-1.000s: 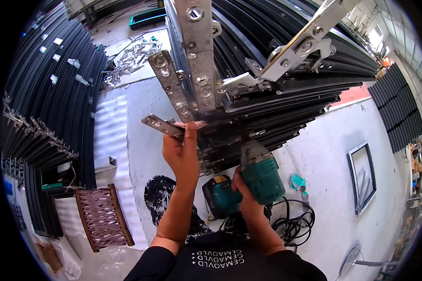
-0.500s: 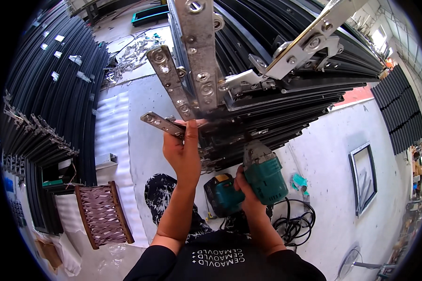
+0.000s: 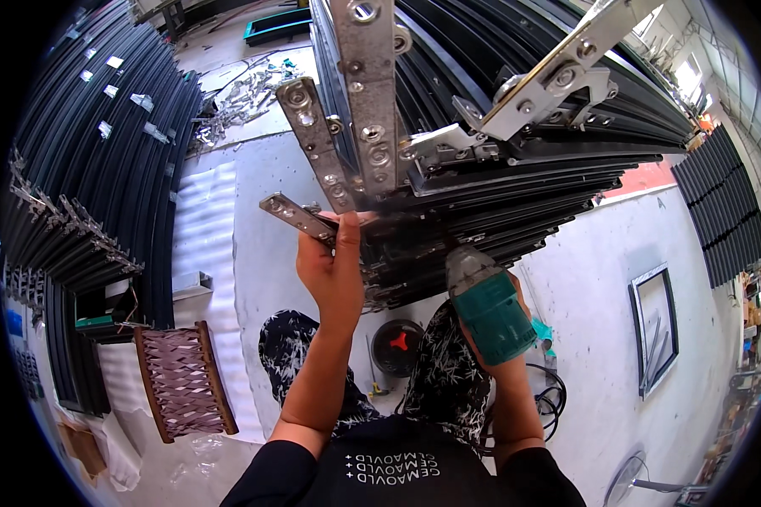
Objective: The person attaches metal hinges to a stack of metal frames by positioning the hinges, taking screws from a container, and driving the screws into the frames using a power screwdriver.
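Note:
My left hand (image 3: 328, 275) is closed on a flat metal hinge arm (image 3: 292, 218), thumb on top, at the end of the stacked black profiles (image 3: 490, 190). Its other fingers are partly hidden. My right hand (image 3: 507, 372) is wrapped round a teal cordless driver (image 3: 492, 314), mostly hidden behind its body. The driver's grey nose points up toward the profile ends; whether its tip touches anything is too dark to tell. Larger metal hinge arms (image 3: 369, 101) stand up from the profiles, and another hinge arm (image 3: 558, 76) slants to the upper right.
A black round dish (image 3: 396, 355) with a red piece lies between my legs. Tall stacks of black profiles (image 3: 101, 169) stand at left, beside a brown woven panel (image 3: 186, 382). Black cable (image 3: 552, 397) lies at right, with a rectangular frame (image 3: 675, 338) farther right.
My right hand has moved right and turned the driver, so its battery base no longer shows. The round dish has come into view. My left hand keeps its grip on the hinge arm.

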### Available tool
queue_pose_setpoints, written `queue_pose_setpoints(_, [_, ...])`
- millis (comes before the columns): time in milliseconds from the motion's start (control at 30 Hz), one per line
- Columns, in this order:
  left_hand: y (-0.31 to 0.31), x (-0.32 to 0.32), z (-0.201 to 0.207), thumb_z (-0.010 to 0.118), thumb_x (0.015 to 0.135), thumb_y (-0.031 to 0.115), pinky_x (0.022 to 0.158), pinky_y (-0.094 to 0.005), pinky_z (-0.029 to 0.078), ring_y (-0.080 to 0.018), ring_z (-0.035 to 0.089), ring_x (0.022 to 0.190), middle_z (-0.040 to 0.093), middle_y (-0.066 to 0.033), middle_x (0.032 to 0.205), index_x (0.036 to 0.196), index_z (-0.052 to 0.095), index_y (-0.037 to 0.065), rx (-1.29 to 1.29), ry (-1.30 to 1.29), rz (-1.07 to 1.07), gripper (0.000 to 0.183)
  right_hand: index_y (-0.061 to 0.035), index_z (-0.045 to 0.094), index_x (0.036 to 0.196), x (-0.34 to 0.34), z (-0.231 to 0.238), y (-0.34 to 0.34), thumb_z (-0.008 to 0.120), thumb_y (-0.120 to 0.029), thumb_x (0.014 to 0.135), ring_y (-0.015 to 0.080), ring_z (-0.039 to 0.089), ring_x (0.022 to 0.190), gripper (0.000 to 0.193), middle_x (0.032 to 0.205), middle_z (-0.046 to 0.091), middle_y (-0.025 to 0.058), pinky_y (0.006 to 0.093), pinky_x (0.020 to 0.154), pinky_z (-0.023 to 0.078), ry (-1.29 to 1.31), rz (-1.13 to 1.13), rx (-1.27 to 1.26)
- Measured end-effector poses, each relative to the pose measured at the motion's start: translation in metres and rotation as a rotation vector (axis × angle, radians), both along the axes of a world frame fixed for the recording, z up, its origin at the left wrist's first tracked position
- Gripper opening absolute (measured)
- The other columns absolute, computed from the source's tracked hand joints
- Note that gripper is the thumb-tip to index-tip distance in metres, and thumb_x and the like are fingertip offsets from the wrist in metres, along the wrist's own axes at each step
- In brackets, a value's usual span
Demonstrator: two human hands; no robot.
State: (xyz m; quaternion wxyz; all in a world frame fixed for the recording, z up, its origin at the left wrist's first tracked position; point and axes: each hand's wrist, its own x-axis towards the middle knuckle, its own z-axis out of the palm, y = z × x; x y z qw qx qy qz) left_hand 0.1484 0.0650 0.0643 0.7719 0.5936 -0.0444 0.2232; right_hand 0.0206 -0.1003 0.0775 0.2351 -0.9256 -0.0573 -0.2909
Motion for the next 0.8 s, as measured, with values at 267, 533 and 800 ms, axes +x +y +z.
queue_pose_setpoints(267, [0.002,-0.001,0.002,0.059,0.092,0.014,0.053,-0.0169,0.030,-0.0007,0.037,0.058,0.062,0.0022,0.073,0.085,0.051,0.003,0.038,-0.012,0.013,0.015,-0.0034,0.043,0.129,0.002,0.009,-0.006,0.072,-0.001,0.073,0.0179,0.064,0.093,0.063,0.106,0.064,0.0085,0.0276,0.082,0.050,0.211,0.054,0.489])
queue_pose_setpoints(533, [0.003,-0.002,-0.002,0.055,0.094,0.016,0.071,-0.0203,0.040,-0.0056,0.050,0.075,0.065,-0.0051,0.085,0.095,0.050,0.004,0.041,0.048,-0.058,0.013,-0.0038,0.039,0.132,0.006,-0.050,0.006,0.063,-0.014,0.086,0.0218,0.062,0.101,0.053,0.115,0.060,0.0134,0.0294,0.085,0.049,0.106,0.054,0.675])
queue_pose_setpoints(800, [0.003,-0.003,0.000,0.055,0.095,0.015,0.072,-0.0204,0.040,-0.0058,0.050,0.075,0.064,-0.0049,0.085,0.095,0.049,0.004,0.022,0.029,-0.057,0.012,-0.0030,0.038,0.134,0.004,-0.032,0.004,0.060,-0.008,0.086,0.0216,0.061,0.102,0.053,0.121,0.057,0.0116,0.0295,0.087,0.049,0.228,0.066,0.578])
